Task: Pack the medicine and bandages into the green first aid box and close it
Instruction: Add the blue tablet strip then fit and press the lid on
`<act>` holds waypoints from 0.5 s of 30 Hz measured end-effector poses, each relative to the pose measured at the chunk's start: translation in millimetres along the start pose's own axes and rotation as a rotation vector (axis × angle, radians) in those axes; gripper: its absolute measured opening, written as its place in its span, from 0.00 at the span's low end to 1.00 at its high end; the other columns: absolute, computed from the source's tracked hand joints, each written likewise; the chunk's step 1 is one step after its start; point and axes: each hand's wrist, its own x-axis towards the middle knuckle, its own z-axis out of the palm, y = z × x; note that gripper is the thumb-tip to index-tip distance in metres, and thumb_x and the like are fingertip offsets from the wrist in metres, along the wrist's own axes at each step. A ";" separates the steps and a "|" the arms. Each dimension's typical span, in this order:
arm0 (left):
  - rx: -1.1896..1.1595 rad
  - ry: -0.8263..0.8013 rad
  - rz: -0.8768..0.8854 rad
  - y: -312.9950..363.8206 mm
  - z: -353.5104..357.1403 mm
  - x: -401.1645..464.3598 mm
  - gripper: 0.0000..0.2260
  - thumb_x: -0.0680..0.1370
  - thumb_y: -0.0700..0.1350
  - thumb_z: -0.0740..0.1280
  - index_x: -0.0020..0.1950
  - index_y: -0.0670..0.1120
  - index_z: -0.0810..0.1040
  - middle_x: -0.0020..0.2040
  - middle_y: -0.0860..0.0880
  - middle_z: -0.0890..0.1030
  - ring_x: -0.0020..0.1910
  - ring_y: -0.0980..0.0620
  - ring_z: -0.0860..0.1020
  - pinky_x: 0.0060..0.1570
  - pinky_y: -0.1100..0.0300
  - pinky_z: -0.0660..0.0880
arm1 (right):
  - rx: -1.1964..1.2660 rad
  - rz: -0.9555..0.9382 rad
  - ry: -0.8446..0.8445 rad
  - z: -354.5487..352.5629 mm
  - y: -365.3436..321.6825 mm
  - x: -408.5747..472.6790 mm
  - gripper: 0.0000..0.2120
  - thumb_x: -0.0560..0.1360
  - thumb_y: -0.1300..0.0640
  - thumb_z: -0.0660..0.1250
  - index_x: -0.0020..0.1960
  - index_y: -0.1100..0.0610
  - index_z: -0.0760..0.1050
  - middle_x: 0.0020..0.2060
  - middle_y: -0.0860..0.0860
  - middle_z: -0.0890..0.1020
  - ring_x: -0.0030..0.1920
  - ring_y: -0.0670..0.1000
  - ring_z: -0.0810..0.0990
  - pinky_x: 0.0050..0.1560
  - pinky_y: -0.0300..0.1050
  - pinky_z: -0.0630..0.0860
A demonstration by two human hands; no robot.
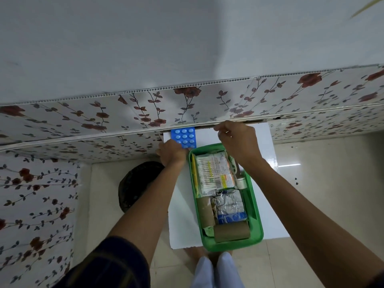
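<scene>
The green first aid box (pixel 256 206) lies open on a small white table (pixel 180 221). Inside it are a cotton swab packet (pixel 214 171), a silver pill strip (pixel 228 202), a blue strip (pixel 232 218), brown bandage rolls (pixel 231 232) and a white tape roll (pixel 242 181). A blue blister pack (pixel 184 136) lies on the table beyond the box. My left hand (pixel 171 152) rests on the blister pack's near edge, fingers closed on it. My right hand (pixel 236 140) hovers over the box's far end with fingertips pinched; what it holds is hidden.
A floral-patterned wall panel (pixel 187 109) runs right behind the table. A black round object (pixel 135 183) stands on the tiled floor to the table's left. My feet (pixel 216 269) show below the table's near edge.
</scene>
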 end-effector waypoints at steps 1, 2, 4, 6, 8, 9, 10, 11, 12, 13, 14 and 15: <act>0.008 -0.005 0.017 -3.7 -2.1 0.8 0.18 0.72 0.44 0.69 0.57 0.36 0.74 0.60 0.36 0.76 0.60 0.38 0.74 0.56 0.49 0.73 | 0.006 0.007 -0.004 -0.6 1.1 -3.7 0.11 0.74 0.62 0.63 0.52 0.56 0.81 0.49 0.53 0.85 0.44 0.48 0.79 0.51 0.39 0.73; 0.001 0.012 0.029 -7.7 -3.2 1.1 0.20 0.71 0.43 0.71 0.59 0.36 0.73 0.61 0.36 0.75 0.60 0.38 0.73 0.57 0.49 0.73 | 0.009 0.011 -0.009 -1.6 1.9 -7.3 0.10 0.74 0.62 0.63 0.52 0.56 0.80 0.49 0.53 0.84 0.44 0.47 0.78 0.50 0.38 0.72; -0.013 0.090 0.024 -11.4 -6.6 -3.5 0.26 0.69 0.44 0.72 0.62 0.35 0.68 0.63 0.35 0.72 0.63 0.37 0.70 0.59 0.47 0.70 | 0.002 0.003 -0.022 -4.2 2.7 -13.2 0.10 0.74 0.63 0.63 0.52 0.57 0.80 0.50 0.54 0.84 0.46 0.49 0.80 0.51 0.40 0.73; 0.016 0.157 0.035 -14.0 -6.1 -8.7 0.31 0.69 0.51 0.73 0.62 0.35 0.65 0.63 0.35 0.70 0.63 0.36 0.69 0.58 0.47 0.70 | 0.010 -0.017 -0.026 -5.0 3.4 -16.6 0.10 0.75 0.64 0.63 0.52 0.57 0.80 0.49 0.54 0.84 0.47 0.52 0.80 0.51 0.42 0.74; 0.055 0.157 0.052 -15.3 -2.1 -11.3 0.36 0.67 0.56 0.73 0.62 0.35 0.64 0.62 0.35 0.71 0.62 0.37 0.69 0.56 0.47 0.70 | 0.015 -0.036 -0.012 -5.3 4.2 -18.4 0.10 0.75 0.64 0.63 0.51 0.57 0.80 0.47 0.55 0.84 0.45 0.52 0.80 0.50 0.44 0.75; 0.029 0.142 0.037 -16.0 -2.3 -9.3 0.37 0.65 0.56 0.74 0.62 0.35 0.64 0.62 0.36 0.71 0.62 0.37 0.70 0.56 0.47 0.70 | 0.015 -0.044 -0.004 -4.8 5.1 -19.0 0.10 0.75 0.64 0.63 0.51 0.57 0.80 0.47 0.55 0.84 0.45 0.52 0.80 0.50 0.44 0.76; -0.035 0.130 0.016 -17.7 -2.7 -4.2 0.37 0.64 0.54 0.76 0.62 0.35 0.64 0.62 0.36 0.72 0.62 0.37 0.71 0.54 0.48 0.71 | 0.016 -0.051 -0.001 -4.3 6.1 -19.6 0.10 0.75 0.64 0.63 0.51 0.57 0.80 0.47 0.55 0.84 0.45 0.52 0.80 0.50 0.45 0.76; -0.108 0.108 -0.017 -20.3 -5.3 0.3 0.36 0.62 0.51 0.78 0.61 0.35 0.66 0.61 0.37 0.74 0.61 0.38 0.73 0.52 0.49 0.73 | 0.021 -0.057 -0.001 -4.2 6.8 -20.4 0.10 0.75 0.64 0.62 0.51 0.57 0.80 0.47 0.55 0.84 0.45 0.52 0.80 0.50 0.46 0.77; -0.159 0.089 -0.037 -23.8 -8.2 4.6 0.33 0.61 0.48 0.79 0.59 0.36 0.69 0.59 0.37 0.76 0.59 0.39 0.75 0.48 0.51 0.74 | 0.029 -0.061 0.001 -4.4 7.3 -21.4 0.10 0.75 0.64 0.62 0.51 0.57 0.80 0.47 0.55 0.84 0.45 0.52 0.80 0.51 0.46 0.77; -0.183 0.070 -0.056 -27.6 -13.3 6.2 0.28 0.62 0.45 0.78 0.56 0.36 0.73 0.57 0.38 0.79 0.56 0.40 0.78 0.44 0.53 0.74 | 0.038 -0.061 0.005 -5.2 7.7 -22.5 0.10 0.75 0.64 0.62 0.51 0.57 0.80 0.48 0.55 0.84 0.46 0.52 0.80 0.51 0.45 0.77; -0.208 0.074 -0.064 -32.4 -17.4 8.4 0.22 0.64 0.44 0.77 0.52 0.37 0.76 0.55 0.39 0.81 0.53 0.41 0.79 0.42 0.54 0.75 | 0.046 -0.062 0.011 -5.8 7.8 -24.5 0.10 0.75 0.65 0.62 0.52 0.57 0.80 0.48 0.55 0.84 0.45 0.51 0.80 0.51 0.44 0.76; -0.254 0.102 -0.072 -37.1 -21.9 8.0 0.15 0.66 0.42 0.75 0.48 0.38 0.77 0.51 0.39 0.82 0.50 0.42 0.80 0.45 0.53 0.77 | 0.055 -0.062 0.016 -6.5 7.4 -26.5 0.11 0.75 0.65 0.62 0.52 0.57 0.80 0.48 0.54 0.84 0.45 0.50 0.79 0.50 0.42 0.75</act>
